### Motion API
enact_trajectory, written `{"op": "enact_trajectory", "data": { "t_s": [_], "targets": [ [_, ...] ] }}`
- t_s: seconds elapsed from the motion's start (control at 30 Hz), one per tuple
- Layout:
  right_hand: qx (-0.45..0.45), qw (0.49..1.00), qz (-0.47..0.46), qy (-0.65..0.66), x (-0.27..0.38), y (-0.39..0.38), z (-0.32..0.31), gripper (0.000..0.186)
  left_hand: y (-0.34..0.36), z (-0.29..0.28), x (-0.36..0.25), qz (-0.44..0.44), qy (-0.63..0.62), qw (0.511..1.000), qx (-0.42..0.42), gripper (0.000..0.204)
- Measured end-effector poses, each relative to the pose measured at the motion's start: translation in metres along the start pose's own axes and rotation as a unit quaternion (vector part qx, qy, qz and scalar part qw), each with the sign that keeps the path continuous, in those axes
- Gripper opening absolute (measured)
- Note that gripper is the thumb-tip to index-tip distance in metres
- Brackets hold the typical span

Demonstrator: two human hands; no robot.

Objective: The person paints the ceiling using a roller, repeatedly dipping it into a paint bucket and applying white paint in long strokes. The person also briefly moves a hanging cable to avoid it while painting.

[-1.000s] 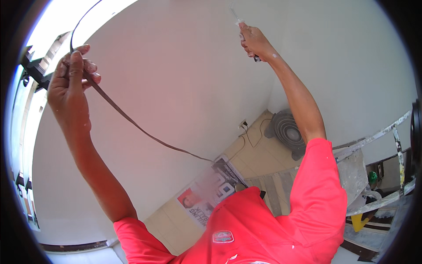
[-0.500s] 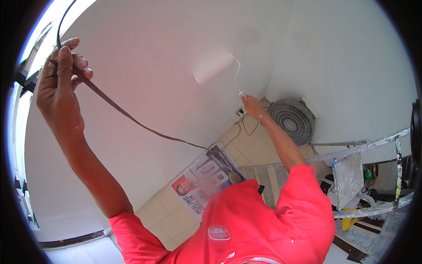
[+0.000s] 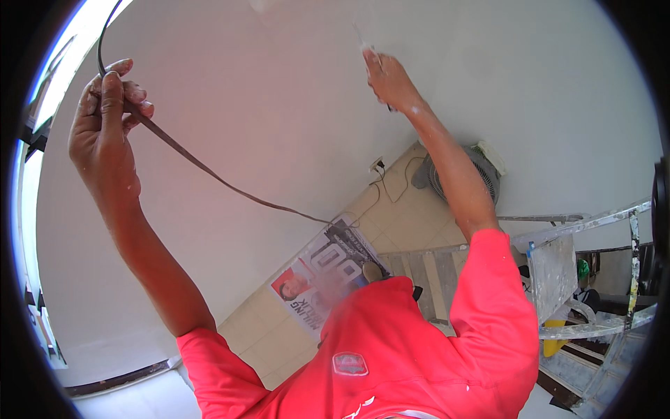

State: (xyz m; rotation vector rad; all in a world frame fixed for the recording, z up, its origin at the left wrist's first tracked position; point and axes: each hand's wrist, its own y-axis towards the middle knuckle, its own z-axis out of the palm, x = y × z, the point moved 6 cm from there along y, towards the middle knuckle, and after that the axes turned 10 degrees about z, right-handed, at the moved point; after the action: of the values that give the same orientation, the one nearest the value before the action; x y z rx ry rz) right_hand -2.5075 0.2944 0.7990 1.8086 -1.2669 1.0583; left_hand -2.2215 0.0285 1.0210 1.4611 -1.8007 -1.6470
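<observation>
My left hand (image 3: 110, 126), its fingertips smeared with white paint, pinches a dark flat cable (image 3: 202, 167) near the window. From there the cable runs up past the top edge and sags down across the white wall (image 3: 230, 84) to the floor. My right hand (image 3: 392, 80) is wrapped round the handle of a paint roller (image 3: 358, 33), raised in front of the wall. Its thin frame fades against the white paint, and only a faint part of what seems to be the roller sleeve shows at the top edge.
A grey floor fan (image 3: 492, 172) sits in the corner, partly behind my right forearm. Beside it is a wall outlet (image 3: 377, 164) with a plugged-in cord. A printed poster (image 3: 296, 283) lies on the tiles. At the right stands a paint-spattered ladder (image 3: 634, 262); barred window light is at the left.
My right hand has moved up the wall with the paint roller, taking the sleeve almost out of view. My left hand keeps its hold on the cable, with only a slight shift.
</observation>
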Motion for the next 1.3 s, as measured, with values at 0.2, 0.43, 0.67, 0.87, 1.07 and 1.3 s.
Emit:
{"op": "enact_trajectory", "data": {
  "t_s": [0.2, 0.43, 0.67, 0.87, 1.07, 1.3],
  "targets": [
    [-0.091, 0.980, -0.165, -0.055, -0.007, 0.003, 0.045, 0.048, -0.002, -0.004, 0.014, -0.042, 0.004, 0.999, 0.006, 0.027],
    [0.049, 0.960, -0.054, -0.270, -0.203, -0.077, 0.136, 0.027, -0.002, -0.001, 0.017, -0.037, 0.013, 0.999, 0.019, 0.027],
    [-0.009, 0.992, -0.037, -0.116, -0.220, -0.103, 0.138, 0.043, 0.001, -0.002, 0.020, -0.050, 0.003, 0.999, 0.019, 0.027],
    [0.001, 0.997, -0.026, -0.072, -0.106, -0.055, 0.109, 0.035, -0.002, 0.000, 0.024, -0.036, -0.016, 0.999, 0.018, 0.027],
    [-0.042, 0.989, -0.116, -0.080, -0.169, -0.067, 0.143, 0.034, -0.013, 0.006, 0.018, -0.072, -0.039, 0.996, 0.041, 0.027],
    [0.157, 0.973, 0.102, -0.135, -0.240, -0.134, 0.163, 0.033, -0.030, 0.005, 0.026, -0.156, -0.069, 0.983, 0.062, 0.029]
  ]
}}
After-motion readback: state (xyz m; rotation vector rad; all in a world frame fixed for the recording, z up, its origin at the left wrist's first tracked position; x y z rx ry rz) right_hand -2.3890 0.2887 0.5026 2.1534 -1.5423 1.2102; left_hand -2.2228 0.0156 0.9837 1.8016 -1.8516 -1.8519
